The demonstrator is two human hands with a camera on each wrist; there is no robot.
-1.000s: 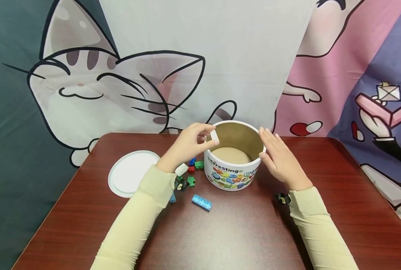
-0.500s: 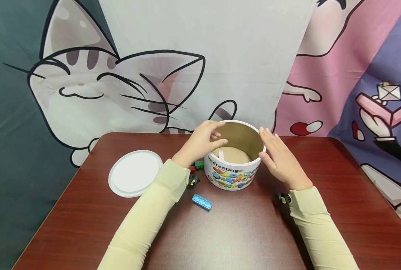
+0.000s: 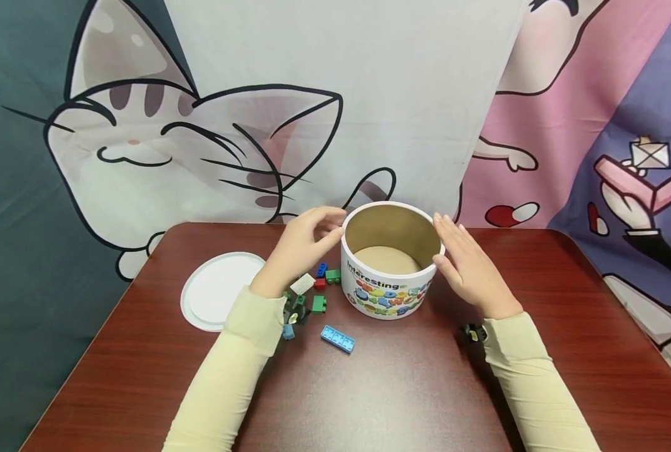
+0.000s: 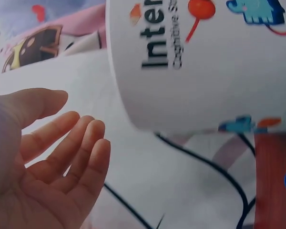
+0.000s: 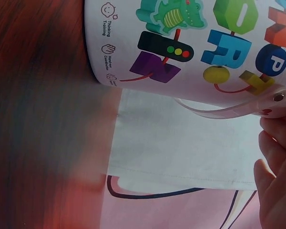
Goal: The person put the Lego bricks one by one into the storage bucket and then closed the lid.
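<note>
Hovering left of the bucket point(image 3: 388, 301), the left hand point(image 3: 297, 248) was empty, fingers loosely curved; the right hand point(image 3: 475, 271), fingers straight, touched the right rim. Loose bricks point(image 3: 302, 284) lay nearer the left hand, the long blue brick point(image 3: 338, 339) slanting far-left to near-right.

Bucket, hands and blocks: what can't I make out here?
Head: near floor of the bucket, hidden by its front wall.
Head: the small light-blue block, partly hidden by the left sleeve.
Left wrist: small print starting "Cognitive", cut off by the top edge.
Right wrist: the right hand, cut off by the right edge.
</note>
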